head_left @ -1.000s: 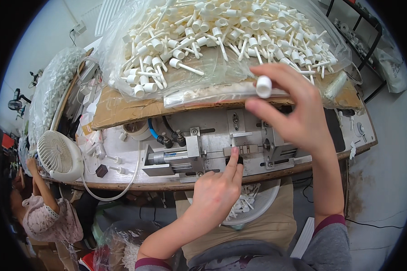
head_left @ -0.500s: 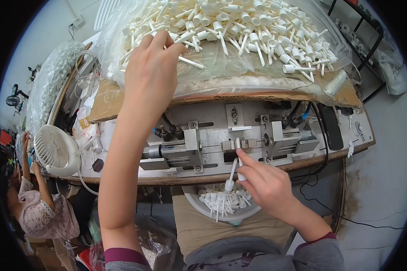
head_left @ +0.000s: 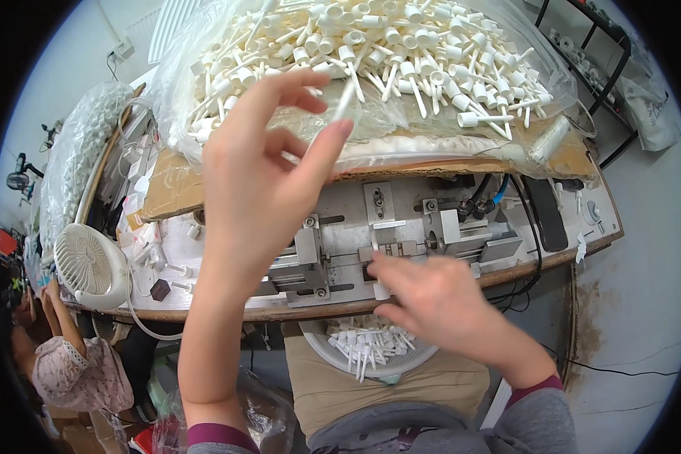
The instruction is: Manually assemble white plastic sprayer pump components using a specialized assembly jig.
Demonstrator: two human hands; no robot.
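Observation:
My left hand (head_left: 268, 155) is raised in front of the pile, fingers curled and thumb extended. A blurred white capped stick (head_left: 346, 100) rises beside its thumb tip and seems held there; its lower end is hidden. My right hand (head_left: 439, 299) is at the small metal clamp fixture (head_left: 401, 248), index fingertip on a second white capped stick (head_left: 382, 290) whose cap shows between finger and thumb. Beneath it, a grey basket (head_left: 321, 350) on my lap holds several similar white pieces (head_left: 367, 344).
A heap of white capped sticks (head_left: 401, 45) lies on plastic over cardboard (head_left: 170, 185). Metal slide units (head_left: 461, 238) flank the fixture. A white fan (head_left: 91, 265) stands left, a black phone (head_left: 545, 216) right. Another person (head_left: 79, 371) sits at the far left.
My left hand has come away from the heap, toward me and right, with a stick. The loose stick below my right fingers is gone from there; my right hand has shifted slightly left.

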